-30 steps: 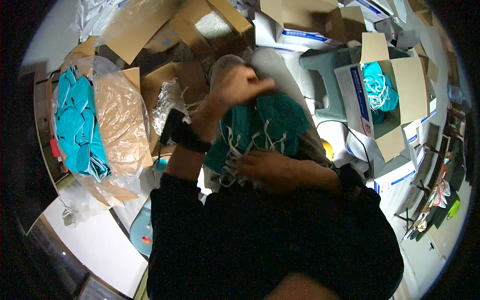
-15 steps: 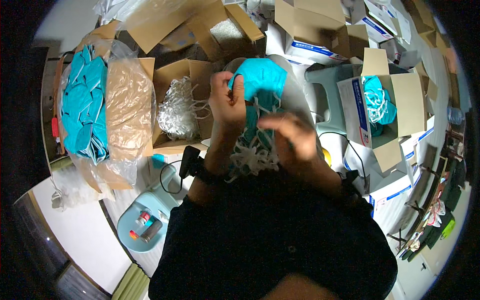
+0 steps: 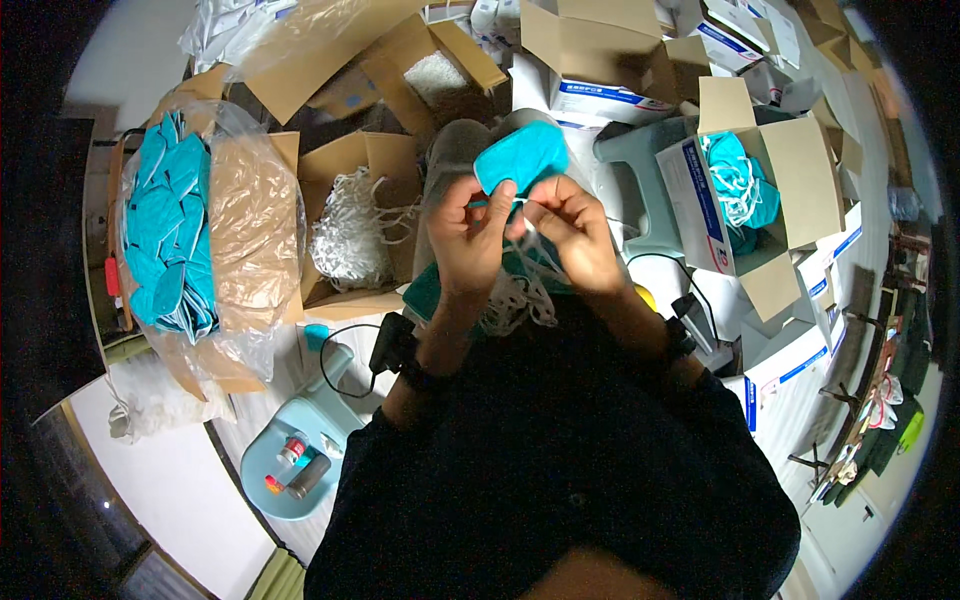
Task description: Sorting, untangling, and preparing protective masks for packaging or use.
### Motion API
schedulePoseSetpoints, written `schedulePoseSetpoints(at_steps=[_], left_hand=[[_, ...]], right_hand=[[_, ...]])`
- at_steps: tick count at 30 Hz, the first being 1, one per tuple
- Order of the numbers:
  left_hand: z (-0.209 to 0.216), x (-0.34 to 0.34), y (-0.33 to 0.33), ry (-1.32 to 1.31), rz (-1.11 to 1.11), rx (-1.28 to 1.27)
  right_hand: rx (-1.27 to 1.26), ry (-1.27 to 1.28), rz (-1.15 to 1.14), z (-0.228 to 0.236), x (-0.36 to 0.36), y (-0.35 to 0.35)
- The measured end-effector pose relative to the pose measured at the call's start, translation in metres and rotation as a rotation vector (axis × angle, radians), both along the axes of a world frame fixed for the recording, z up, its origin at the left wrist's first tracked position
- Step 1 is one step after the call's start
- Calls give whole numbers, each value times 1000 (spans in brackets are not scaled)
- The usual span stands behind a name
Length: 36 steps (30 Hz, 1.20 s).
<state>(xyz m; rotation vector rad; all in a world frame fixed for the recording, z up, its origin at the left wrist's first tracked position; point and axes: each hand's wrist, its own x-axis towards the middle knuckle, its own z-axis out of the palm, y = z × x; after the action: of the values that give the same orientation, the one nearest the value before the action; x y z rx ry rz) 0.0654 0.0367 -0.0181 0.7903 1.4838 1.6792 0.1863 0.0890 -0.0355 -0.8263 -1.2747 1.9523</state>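
Over my lap, a teal face mask (image 3: 522, 155) is held up, its lower edge pinched by the fingers of my left hand (image 3: 470, 240). My right hand (image 3: 580, 235) is closed at the mask's lower right edge, with a white elastic strap (image 3: 520, 200) between the fingertips of both hands. A loose bunch of white straps (image 3: 522, 302) lies on my lap below the hands. Teal mask material (image 3: 424, 292) shows beside my left wrist. The fingers hide exactly where strap and mask meet.
At left, stacked teal masks (image 3: 170, 220) fill a plastic-lined carton. Beside it, a carton (image 3: 395, 160) contains white straps (image 3: 350, 235). On the right, an open white box (image 3: 700, 215) holds strapped masks (image 3: 740, 185). A blue stool (image 3: 270, 490) bearing bottles stands lower left.
My right hand has moved up and left from the lap to meet the left hand at the mask, bringing a strap. The mask has tilted and its lower edge now lies between both hands.
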Motion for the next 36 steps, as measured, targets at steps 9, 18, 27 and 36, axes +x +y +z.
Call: schedulePoseSetpoints(at_steps=[9,18,27,36], left_hand=[[-21,4,-8,-3,-27,-55],[0,-2,-18,3,118,-10],[-15,-6,-16,116,61,69],[-7,-6,-23,-107,8,-4]], right_hand=[[238,-83,-16,21,2,0],[506,-483,-490,13,42,55],[85,-188,52,14,1,-2],[709,-294,-13,-20,15,22]])
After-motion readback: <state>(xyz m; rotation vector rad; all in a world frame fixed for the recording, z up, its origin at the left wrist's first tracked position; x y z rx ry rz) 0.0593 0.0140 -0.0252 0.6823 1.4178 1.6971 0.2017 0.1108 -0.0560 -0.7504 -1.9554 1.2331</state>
